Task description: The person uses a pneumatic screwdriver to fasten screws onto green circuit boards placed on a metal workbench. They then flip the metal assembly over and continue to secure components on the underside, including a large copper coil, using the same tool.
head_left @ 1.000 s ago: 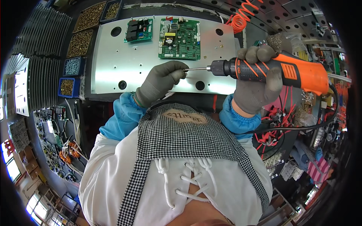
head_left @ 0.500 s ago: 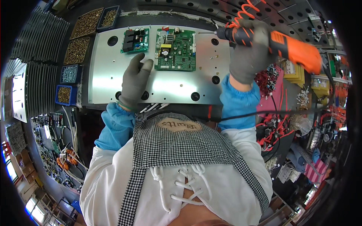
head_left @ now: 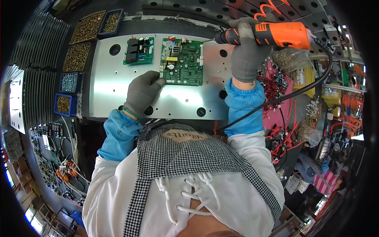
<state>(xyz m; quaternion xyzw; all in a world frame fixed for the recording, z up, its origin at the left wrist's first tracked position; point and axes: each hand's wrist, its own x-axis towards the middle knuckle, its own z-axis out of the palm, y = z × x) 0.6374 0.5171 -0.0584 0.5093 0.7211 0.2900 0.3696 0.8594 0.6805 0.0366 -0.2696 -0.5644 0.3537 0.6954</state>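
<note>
Gripping the orange screwdriver (head_left: 283,35) in our right hand (head_left: 247,57), we have the larger circuit board (head_left: 181,62) between our hands. Our left hand (head_left: 143,93), half-curled, meets its near corner; whether it grips, we cannot tell.

Held an orange-and-black corded electric screwdriver (head_left: 282,35) in the grey-gloved right hand (head_left: 248,57), and aimed its thin metal bit (head_left: 209,40) leftward near the upper right corner of a large green rectangular circuit board (head_left: 190,70). Had the grey-gloved left hand (head_left: 142,93) over a flat silver sheet-metal plate (head_left: 106,98), at the board's lower left corner.
</note>
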